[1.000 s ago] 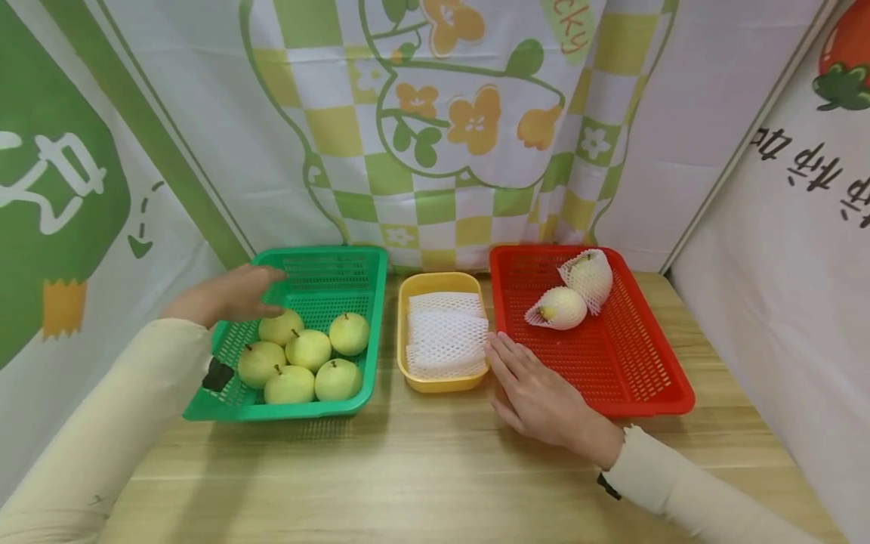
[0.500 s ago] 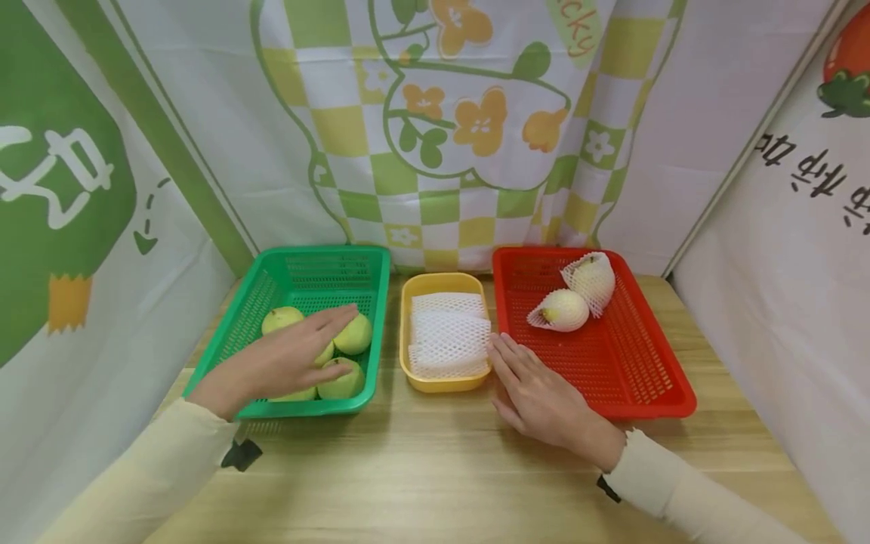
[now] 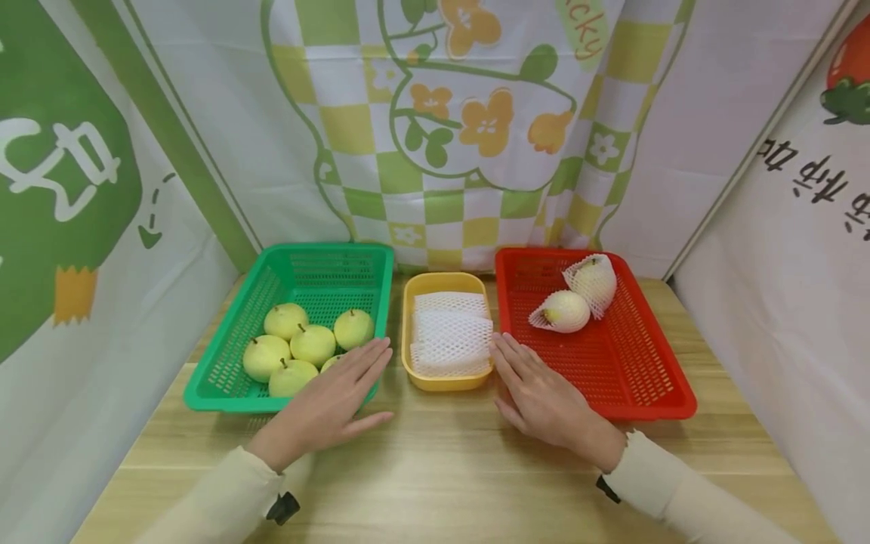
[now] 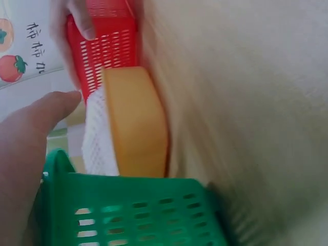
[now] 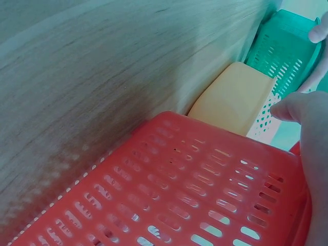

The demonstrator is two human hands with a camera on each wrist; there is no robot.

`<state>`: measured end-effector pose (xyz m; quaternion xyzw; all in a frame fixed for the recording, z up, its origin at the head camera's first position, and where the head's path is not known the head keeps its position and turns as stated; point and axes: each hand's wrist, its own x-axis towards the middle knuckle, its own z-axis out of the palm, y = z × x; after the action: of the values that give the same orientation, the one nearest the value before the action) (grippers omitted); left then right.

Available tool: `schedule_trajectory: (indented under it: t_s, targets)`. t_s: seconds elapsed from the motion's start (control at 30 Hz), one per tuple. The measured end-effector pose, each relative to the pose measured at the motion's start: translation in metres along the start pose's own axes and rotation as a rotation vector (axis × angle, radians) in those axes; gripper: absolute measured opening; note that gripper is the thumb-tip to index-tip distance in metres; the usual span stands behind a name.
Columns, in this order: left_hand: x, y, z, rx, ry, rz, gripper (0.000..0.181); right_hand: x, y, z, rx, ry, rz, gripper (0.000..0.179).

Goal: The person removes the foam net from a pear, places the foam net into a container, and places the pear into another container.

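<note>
My left hand (image 3: 333, 400) lies flat over the front right corner of the green basket (image 3: 333, 264), fingers straight and thumb apart, holding nothing. Several yellow-green pears (image 3: 313, 345) sit in that basket, one partly hidden by the hand. My right hand (image 3: 544, 397) stretches straight fingers over the front left corner of the red basket (image 3: 652, 412), fingertips close to the yellow tray. White foam fruit nets (image 3: 451, 332) lie stacked in the yellow tray (image 3: 448, 383), between the hands. Inside the red basket, two pears wear foam nets: one pear (image 3: 567, 311) in front, another pear (image 3: 594, 283) behind.
All three containers stand in a row on a wooden table (image 3: 435, 468). A checked curtain (image 3: 442, 208) hangs right behind them. Printed white panels (image 3: 782, 249) close off both sides. In the left wrist view the green basket wall (image 4: 128, 205) stands beside the tray wall (image 4: 136, 123).
My left hand has moved from the far left of the green basket, rightward across the pears, to its front right corner. The right hand has stayed in place. The head view has shifted slightly.
</note>
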<state>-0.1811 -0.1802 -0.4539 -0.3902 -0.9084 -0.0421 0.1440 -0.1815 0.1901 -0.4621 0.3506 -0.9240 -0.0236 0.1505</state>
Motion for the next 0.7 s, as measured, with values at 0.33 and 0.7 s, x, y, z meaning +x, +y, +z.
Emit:
schedule_trajectory:
  t_s: [0.33, 0.7]
  targets:
    - [0.000, 0.003, 0.013, 0.096, 0.011, -0.009, 0.097, 0.000, 0.002, -0.001, 0.001, 0.004, -0.004, 0.083]
    - [-0.003, 0.002, 0.016, 0.100, 0.016, -0.020, 0.094, 0.009, 0.022, -0.038, 0.391, -0.304, 0.061, 0.098]
